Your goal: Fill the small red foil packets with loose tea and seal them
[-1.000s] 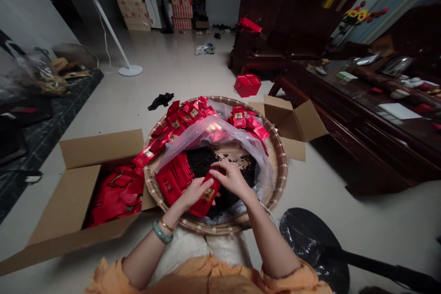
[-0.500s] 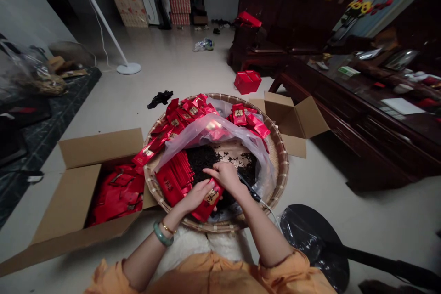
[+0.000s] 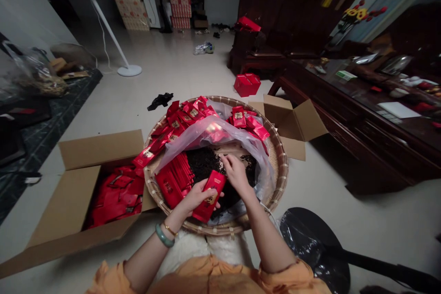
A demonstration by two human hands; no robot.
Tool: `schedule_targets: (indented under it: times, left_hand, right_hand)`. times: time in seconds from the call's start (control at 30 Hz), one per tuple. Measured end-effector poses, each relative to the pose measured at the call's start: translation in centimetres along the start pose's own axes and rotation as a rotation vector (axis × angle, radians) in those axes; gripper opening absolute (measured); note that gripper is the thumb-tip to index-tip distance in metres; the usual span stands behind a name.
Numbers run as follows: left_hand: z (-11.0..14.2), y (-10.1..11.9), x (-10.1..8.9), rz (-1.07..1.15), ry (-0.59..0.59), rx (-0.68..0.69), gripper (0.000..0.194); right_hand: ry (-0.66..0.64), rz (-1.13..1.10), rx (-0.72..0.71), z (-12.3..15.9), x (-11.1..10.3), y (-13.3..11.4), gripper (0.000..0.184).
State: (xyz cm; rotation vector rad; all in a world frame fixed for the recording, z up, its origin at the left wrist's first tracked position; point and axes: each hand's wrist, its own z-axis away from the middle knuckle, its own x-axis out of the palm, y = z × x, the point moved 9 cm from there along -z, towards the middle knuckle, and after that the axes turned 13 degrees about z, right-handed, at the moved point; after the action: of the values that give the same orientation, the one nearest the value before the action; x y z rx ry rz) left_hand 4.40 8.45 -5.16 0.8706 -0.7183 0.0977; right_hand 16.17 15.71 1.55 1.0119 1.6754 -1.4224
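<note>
My left hand (image 3: pixel 195 196) is closed around a red packet (image 3: pixel 216 180) with a gold label, its thumb lying across the front. To the right, my right hand (image 3: pixel 234 173) hovers over dark loose tea leaves (image 3: pixel 203 161), fingers curled together at the tips. Whatever those fingertips hold is too small to make out. The leaves lie in a clear plastic bag (image 3: pixel 265 170) spread inside a round woven basket (image 3: pixel 284 165). A row of flat red packets (image 3: pixel 172 179) stands left of the leaves. Filled-looking red packets (image 3: pixel 186 117) are heaped along the basket's far rim.
An open carton (image 3: pixel 77 197) full of red packets stands at the left, and another open carton (image 3: pixel 285 121) at the back right. A red box (image 3: pixel 247 84) sits on the floor beyond. A black round stand base (image 3: pixel 310 243) is near my right arm. A dark wooden table (image 3: pixel 330 87) runs along the right.
My right hand has come away from the top of the packet, moving right over the leaves. My left hand still holds the packet, its upper end now uncovered.
</note>
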Motion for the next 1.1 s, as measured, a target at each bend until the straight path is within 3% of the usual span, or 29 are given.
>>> schedule_targets:
  times: [0.1, 0.23, 0.37, 0.47, 0.6, 0.7, 0.87, 1.1]
  left_hand:
    - [0.1, 0.2, -0.9, 0.081, 0.043, 0.021, 0.051]
    - [0.1, 0.6, -1.4, 0.156, 0.07, 0.048, 0.047]
    - [0.3, 0.6, -1.1, 0.209, 0.07, 0.045, 0.043]
    - [0.4, 0.5, -1.2, 0.237, 0.084, 0.038, 0.042]
    - [0.5, 0.3, -1.7, 0.238, 0.088, 0.026, 0.041]
    - [0.2, -0.2, -1.5, 0.23, 0.064, -0.002, 0.042]
    - [0.0, -0.6, -0.4, 0.224, 0.015, -0.054, 0.039]
    - [0.2, -0.7, -0.4, 0.241, -0.017, -0.09, 0.036]
  right_hand:
    - [-0.083, 0.221, 0.101, 1.7, 0.5, 3.2, 0.033]
    - [-0.285, 0.484, 0.188, 4.9, 2.9, 6.1, 0.059]
    - [-0.316, 0.404, 0.23, 6.1, 4.0, 7.0, 0.059]
    - [-0.251, 0.209, 0.227, 5.5, 3.2, 7.4, 0.051]
    - [-0.144, -0.196, 0.16, 3.8, -0.1, 6.2, 0.049]
    - [-0.314, -0.375, 0.07, 2.8, -0.9, 3.4, 0.049]
    - [-0.531, -0.388, -0.109, 1.9, -0.4, -1.4, 0.039]
    - [-0.615, -0.4, -0.033, 1.7, 1.4, -1.7, 0.037]
